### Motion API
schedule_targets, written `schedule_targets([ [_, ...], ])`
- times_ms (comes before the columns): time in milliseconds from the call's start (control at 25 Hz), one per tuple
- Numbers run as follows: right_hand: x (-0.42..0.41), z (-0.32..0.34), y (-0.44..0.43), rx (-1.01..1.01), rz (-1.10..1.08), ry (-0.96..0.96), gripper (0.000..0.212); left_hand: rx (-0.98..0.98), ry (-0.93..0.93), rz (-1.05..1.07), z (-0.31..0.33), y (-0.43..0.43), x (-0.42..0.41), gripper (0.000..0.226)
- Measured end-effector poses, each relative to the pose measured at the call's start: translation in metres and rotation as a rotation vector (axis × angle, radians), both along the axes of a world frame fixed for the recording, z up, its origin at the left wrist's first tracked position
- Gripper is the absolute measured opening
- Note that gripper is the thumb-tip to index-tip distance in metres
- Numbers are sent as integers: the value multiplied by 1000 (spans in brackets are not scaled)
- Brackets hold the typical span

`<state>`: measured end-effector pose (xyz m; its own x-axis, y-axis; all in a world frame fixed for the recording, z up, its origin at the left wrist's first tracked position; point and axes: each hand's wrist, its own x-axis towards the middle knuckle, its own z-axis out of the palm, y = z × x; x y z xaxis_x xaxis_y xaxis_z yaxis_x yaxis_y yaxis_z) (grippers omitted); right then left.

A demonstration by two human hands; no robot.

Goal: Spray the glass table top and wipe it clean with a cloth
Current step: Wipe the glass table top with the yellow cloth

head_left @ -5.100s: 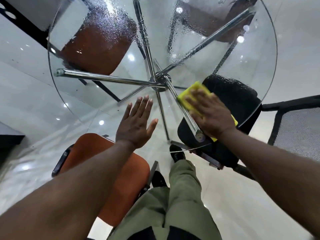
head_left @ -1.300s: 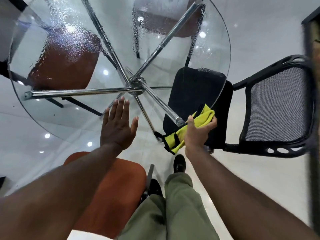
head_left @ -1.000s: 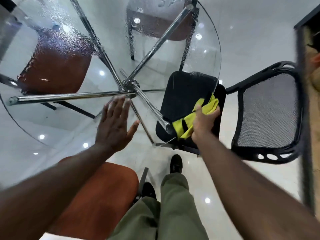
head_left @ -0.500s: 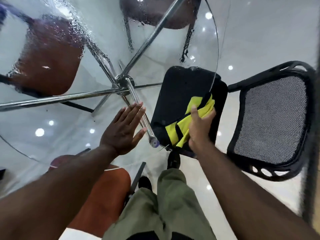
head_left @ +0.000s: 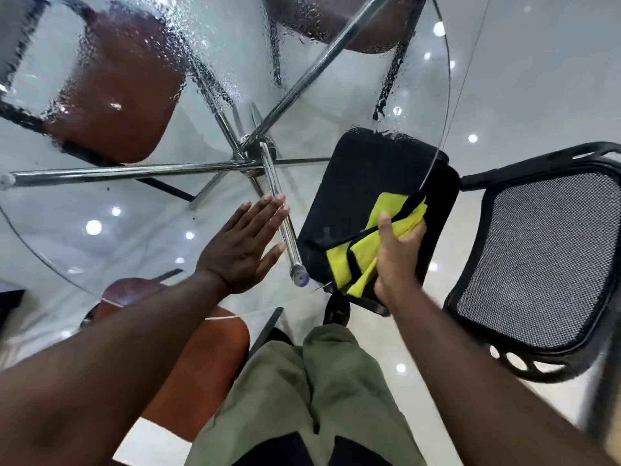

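Since five seconds back the cloth (head_left: 356, 264) has gone from flat under the palm on the glass to bunched in the right hand (head_left: 400, 253), which grips it at the near right rim of the glass table top (head_left: 134, 227). It looks folded over the edge, though clear glass makes that hard to tell. Left hand (head_left: 240, 247) lies flat on the glass, fingers straight, beside the chrome legs (head_left: 134, 171). Near half looks wiped; far half is beaded with spray over the orange chair (head_left: 111, 95), so about half is left. A black mesh chair (head_left: 537, 264) stands just right.
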<state>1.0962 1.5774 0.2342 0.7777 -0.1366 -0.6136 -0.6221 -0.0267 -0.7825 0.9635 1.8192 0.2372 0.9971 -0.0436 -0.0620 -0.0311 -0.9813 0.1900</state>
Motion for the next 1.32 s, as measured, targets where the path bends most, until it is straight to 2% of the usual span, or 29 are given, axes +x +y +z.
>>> schedule_targets([
  [80, -53, 1, -1, 1, 85, 44, 70, -2, 13, 0, 1, 1, 0, 64],
  [160, -70, 2, -7, 45, 172, 49, 65, -23, 24, 1, -1, 2, 0, 64],
  [240, -44, 0, -14, 74, 169, 8, 55, -28, 5, 11, -5, 2, -1, 64],
  [320, -7, 1, -16, 20, 127, -51, 61, -38, -9, 15, -8, 2, -4, 64],
  [360, 2, 5, -16, -44, 141, -88, 69, -40, -19, 12, -8, 2, -4, 64],
  [440, -13, 14, -14, -314, 234, -157, 79, -42, -38, 18, -2, 1, -4, 68],
  [520, -55, 20, -19, -532, 395, -411, 78, -37, -87, 99, 3, -4, -10, 71],
  [600, -89, 18, -26, -673, 735, -722, 76, -86, -192, 341, 9, -15, -37, 68],
  [680, -98, 6, -25, -845, 1193, -961, 73, -225, -316, 736, 12, -30, -86, 59],
  [760, -97, 4, -14, -920, 1533, -1167, 69, -384, -441, 1199, 13, -51, -140, 55],
  [800, -99, 6, -8, -894, 1664, -1269, 67, -528, -493, 1444, 12, -60, -160, 56],
  [840, -102, 9, 0, -840, 1793, -1373, 66, -765, -549, 1688, 11, -65, -176, 56],
  [880, -104, 11, 7, -799, 1908, -1459, 72, -1123, -625, 1893, 12, -65, -186, 51],
  [920, -104, 14, 17, -789, 2005, -1520, 85, -1457, -702, 2011, 11, -61, -192, 40],
  [960, -106, 17, 31, -794, 2079, -1566, 99, -1675, -737, 2071, 12, -55, -198, 30],
  [1000, -111, 20, 50, -794, 2120, -1603, 104, -1755, -751, 2080, 14, -48, -204, 27],
  [1080, -132, 19, 94, -716, 2180, -1659, 92, -1730, -793, 2048, 18, -33, -216, 36],
  [1160, -167, 17, 144, -633, 2231, -1624, 75, -1643, -843, 2027, 23, -21, -225, 40],
  [1320, -232, 15, 253, -539, 2137, -1485, 75, -1524, -905, 2046, 9, -11, -243, 55],
])
